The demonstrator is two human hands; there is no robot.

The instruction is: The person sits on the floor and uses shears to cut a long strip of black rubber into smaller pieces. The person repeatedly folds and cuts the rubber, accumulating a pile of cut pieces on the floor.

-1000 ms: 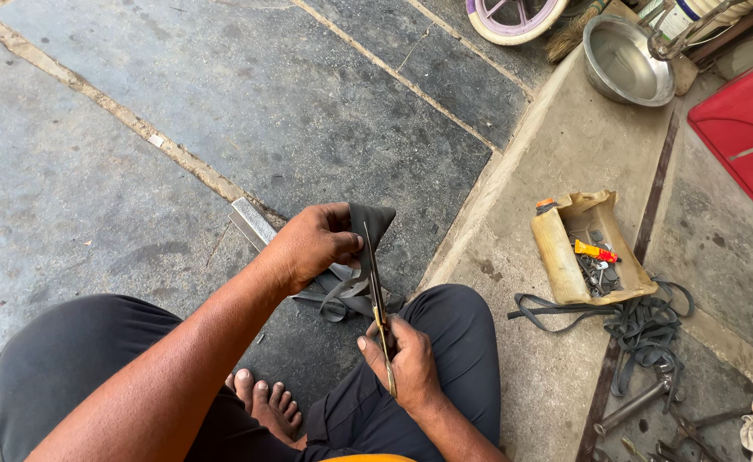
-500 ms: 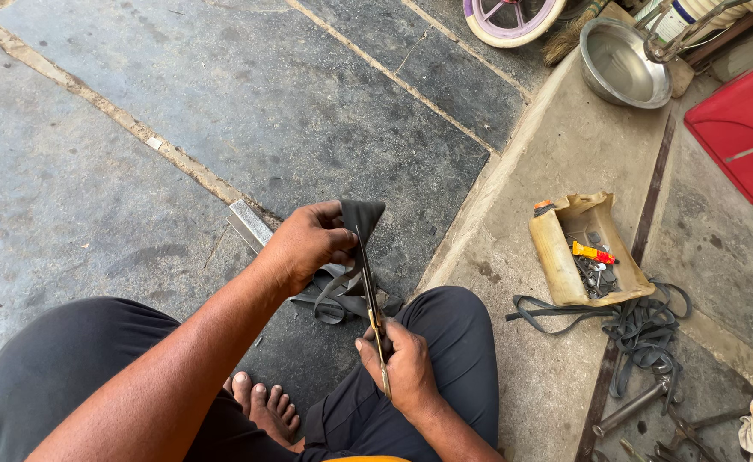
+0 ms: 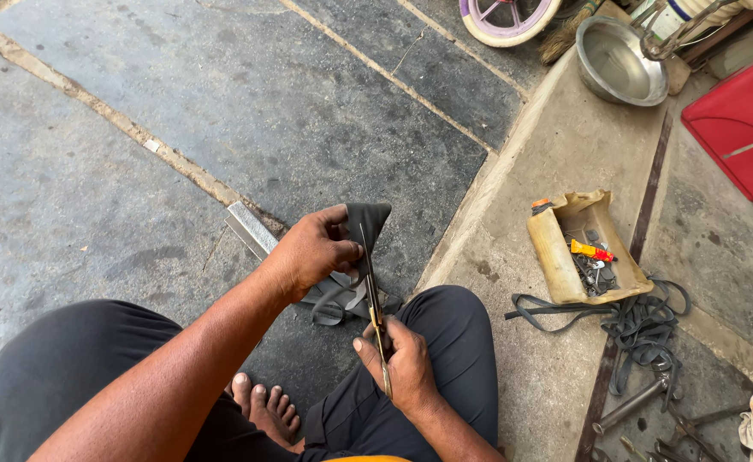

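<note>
Left hand (image 3: 312, 252) pinches a dark rubber piece (image 3: 365, 224); right hand (image 3: 406, 364), fingers closed, grips scissors (image 3: 374, 299) cutting it.

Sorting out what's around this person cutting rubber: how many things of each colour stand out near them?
Red: 1, the lidded box
Silver: 1, the metal bowl
Tan: 1, the cut-open container
Dark grey: 1, the rubber piece held by the left hand, scissors in the right hand
Total: 4
</note>
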